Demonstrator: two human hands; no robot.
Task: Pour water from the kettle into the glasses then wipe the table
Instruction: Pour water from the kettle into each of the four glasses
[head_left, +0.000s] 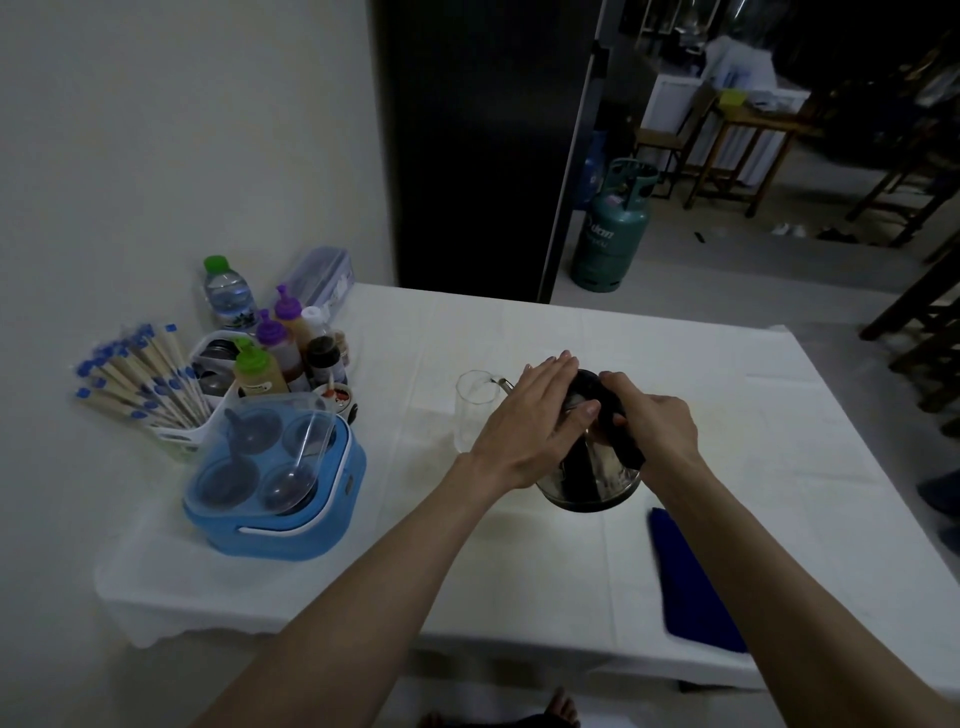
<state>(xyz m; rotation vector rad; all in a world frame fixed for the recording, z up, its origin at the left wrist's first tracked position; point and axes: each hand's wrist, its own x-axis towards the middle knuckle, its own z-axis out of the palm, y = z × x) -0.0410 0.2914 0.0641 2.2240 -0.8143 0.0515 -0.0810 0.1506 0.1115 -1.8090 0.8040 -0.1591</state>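
Observation:
A steel kettle (597, 478) with a black lid and handle is tilted to the left above the white table (727, 415). Its spout reaches over the rim of a clear glass (475, 415) that stands upright just left of it. My right hand (654, 426) grips the black handle. My left hand (535, 421) lies flat on the kettle's lid, fingers stretched out. A dark blue cloth (691, 582) lies flat on the table near the front right edge. I cannot tell whether water is flowing.
A blue lidded box (275, 488) with bowls and a spoon sits front left. Behind it stand sauce bottles (280, 353), a water bottle (226, 291) and a holder of wrapped chopsticks (140, 379). A green gas cylinder (615, 228) and wooden chairs stand beyond the table.

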